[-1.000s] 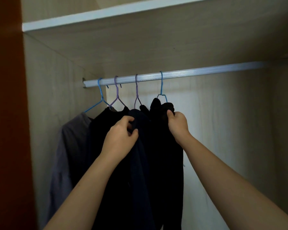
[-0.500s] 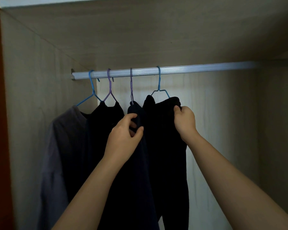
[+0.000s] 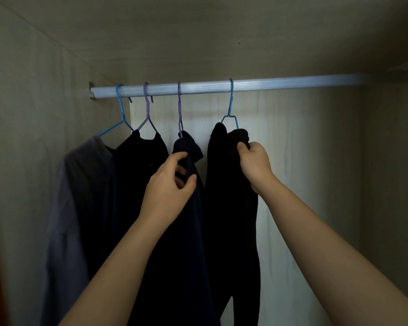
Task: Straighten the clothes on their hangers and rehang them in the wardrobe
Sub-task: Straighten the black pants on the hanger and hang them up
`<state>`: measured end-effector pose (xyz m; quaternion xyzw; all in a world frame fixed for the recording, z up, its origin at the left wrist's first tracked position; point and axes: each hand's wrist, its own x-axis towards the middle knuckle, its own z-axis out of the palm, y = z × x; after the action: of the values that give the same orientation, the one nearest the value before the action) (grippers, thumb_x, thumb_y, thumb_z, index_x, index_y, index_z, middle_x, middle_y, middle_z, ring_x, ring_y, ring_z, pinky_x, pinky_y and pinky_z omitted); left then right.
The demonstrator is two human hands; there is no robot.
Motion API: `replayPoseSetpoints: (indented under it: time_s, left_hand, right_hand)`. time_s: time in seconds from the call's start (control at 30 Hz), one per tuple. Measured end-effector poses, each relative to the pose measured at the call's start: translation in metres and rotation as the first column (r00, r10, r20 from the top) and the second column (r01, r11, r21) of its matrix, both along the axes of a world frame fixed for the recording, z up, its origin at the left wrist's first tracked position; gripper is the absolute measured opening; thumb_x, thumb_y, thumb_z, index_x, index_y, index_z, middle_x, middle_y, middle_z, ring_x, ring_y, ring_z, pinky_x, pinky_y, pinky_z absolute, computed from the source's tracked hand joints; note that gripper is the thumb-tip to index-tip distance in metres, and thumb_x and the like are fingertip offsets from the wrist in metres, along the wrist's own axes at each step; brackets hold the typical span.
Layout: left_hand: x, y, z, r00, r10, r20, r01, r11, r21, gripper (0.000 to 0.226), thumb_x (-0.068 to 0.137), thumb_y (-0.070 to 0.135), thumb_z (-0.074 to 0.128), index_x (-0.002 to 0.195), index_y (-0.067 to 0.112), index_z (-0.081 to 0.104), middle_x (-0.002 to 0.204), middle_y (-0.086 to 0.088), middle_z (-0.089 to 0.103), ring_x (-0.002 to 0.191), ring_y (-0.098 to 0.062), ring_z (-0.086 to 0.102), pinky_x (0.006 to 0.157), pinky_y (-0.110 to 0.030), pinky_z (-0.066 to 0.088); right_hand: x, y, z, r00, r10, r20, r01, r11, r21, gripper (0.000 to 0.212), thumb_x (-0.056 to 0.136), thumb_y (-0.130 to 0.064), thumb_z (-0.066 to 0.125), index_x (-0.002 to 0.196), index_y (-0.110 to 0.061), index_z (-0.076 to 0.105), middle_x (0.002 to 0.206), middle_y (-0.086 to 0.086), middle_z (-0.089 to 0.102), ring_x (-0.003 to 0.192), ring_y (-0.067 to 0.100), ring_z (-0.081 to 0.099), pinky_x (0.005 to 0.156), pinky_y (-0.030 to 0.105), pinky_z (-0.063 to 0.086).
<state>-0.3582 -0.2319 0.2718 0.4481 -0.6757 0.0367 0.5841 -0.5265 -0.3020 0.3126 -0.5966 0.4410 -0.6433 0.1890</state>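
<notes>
Right hand (image 3: 254, 164) grips the black garment (image 3: 231, 208) near the rail's (image 3: 269, 85) middle; left hand (image 3: 172, 184) pinches the navy garment (image 3: 191, 220); a hard tug could slide either off its hanger.

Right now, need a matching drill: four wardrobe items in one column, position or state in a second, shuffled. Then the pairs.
Items:
1. grey shirt
2. leftmost blue wire hanger
3. navy garment
4. black garment on the right blue hanger

States:
A. pinched at its top edge by the right hand
B. hangs nearest the left wardrobe wall
C. touched by the left hand
D. hooked over the silver rail, carrying the grey shirt

Pairs: 1-B, 2-D, 3-C, 4-A
</notes>
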Motion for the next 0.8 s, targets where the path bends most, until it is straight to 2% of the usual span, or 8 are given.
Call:
replayPoseSetpoints:
  time_s: [0.27,0.37,0.47,0.6,0.63,0.7,0.77,0.8]
  left_hand:
    - [-0.002,0.007,-0.016,0.997,0.075,0.013,-0.075,0.997,-0.016,0.064,0.085,0.016,0.059,0.14,0.03,0.03,0.109,0.009,0.048,0.076,-0.006,0.053,0.066,-0.011,0.041]
    - [0.0,0.012,-0.031,0.997,0.068,0.024,-0.068,0.998,-0.004,0.063,0.085,0.015,0.058,0.14,0.029,0.031,0.113,0.01,0.049,0.083,-0.007,0.055,0.071,-0.012,0.043]
    - [0.002,0.017,-0.043,1.0,-0.017,-0.009,0.017,0.999,0.039,0.06,0.087,0.015,0.056,0.139,0.032,0.032,0.124,0.008,0.052,0.102,-0.006,0.055,0.089,-0.018,0.045]
    - [0.002,0.022,-0.058,0.998,-0.036,0.043,0.034,0.999,0.04,0.059,0.087,0.015,0.054,0.14,0.029,0.031,0.123,0.007,0.051,0.098,0.007,0.049,0.084,0.0,0.037]
    - [0.002,0.025,-0.061,0.997,-0.025,0.072,0.021,0.999,0.044,0.061,0.087,0.016,0.054,0.141,0.028,0.029,0.123,0.006,0.049,0.099,0.005,0.049,0.087,-0.002,0.037]
    - [0.001,0.031,-0.068,0.985,0.071,0.155,-0.073,0.997,0.008,0.066,0.086,0.017,0.056,0.143,0.022,0.025,0.127,-0.004,0.046,0.11,-0.012,0.048,0.096,-0.023,0.041]
    - [-0.001,0.037,-0.078,0.933,0.267,0.242,-0.225,0.956,-0.188,0.067,0.084,0.015,0.059,0.141,0.012,0.026,0.132,-0.017,0.044,0.117,-0.027,0.044,0.095,-0.039,0.042]
    - [-0.003,0.039,-0.082,0.904,0.345,0.252,-0.262,0.914,-0.311,0.064,0.083,0.014,0.06,0.139,0.01,0.029,0.132,-0.022,0.045,0.117,-0.03,0.043,0.094,-0.042,0.042]
  right_hand:
    - [-0.02,0.011,-0.023,0.999,-0.007,-0.032,0.005,0.998,-0.061,0.016,0.094,-0.027,0.042,0.097,-0.012,0.044,0.075,-0.006,0.049,0.068,0.01,0.05,0.06,0.025,0.041]
    - [-0.021,0.02,-0.04,0.999,0.004,-0.054,-0.008,0.997,-0.081,0.014,0.095,-0.026,0.043,0.101,-0.014,0.043,0.076,-0.011,0.049,0.068,0.002,0.049,0.055,0.015,0.041]
    - [-0.021,0.026,-0.06,0.997,-0.006,-0.074,0.001,0.998,-0.071,0.019,0.095,-0.026,0.045,0.109,-0.012,0.045,0.079,-0.015,0.049,0.07,-0.002,0.05,0.049,0.002,0.041]
    - [-0.028,0.038,-0.081,0.988,-0.079,-0.135,0.072,0.996,-0.061,0.028,0.095,-0.023,0.046,0.118,-0.007,0.046,0.08,-0.018,0.048,0.071,-0.004,0.049,0.051,-0.005,0.038]
    - [-0.031,0.042,-0.085,0.98,-0.122,-0.16,0.113,0.992,-0.062,0.028,0.095,-0.023,0.046,0.117,-0.006,0.046,0.079,-0.018,0.047,0.069,-0.005,0.048,0.051,-0.005,0.037]
    - [-0.036,0.052,-0.097,0.96,-0.195,-0.199,0.188,0.981,-0.053,0.026,0.094,-0.021,0.047,0.116,-0.006,0.047,0.077,-0.019,0.044,0.067,-0.005,0.045,0.05,-0.006,0.035]
    - [-0.038,0.066,-0.112,0.945,-0.248,-0.215,0.246,0.968,-0.036,0.023,0.093,-0.02,0.049,0.115,-0.01,0.047,0.076,-0.02,0.044,0.066,-0.004,0.046,0.051,-0.005,0.035]
    - [-0.039,0.074,-0.121,0.938,-0.273,-0.215,0.273,0.962,-0.034,0.021,0.092,-0.019,0.051,0.112,-0.014,0.046,0.076,-0.019,0.045,0.065,-0.002,0.047,0.052,-0.003,0.036]
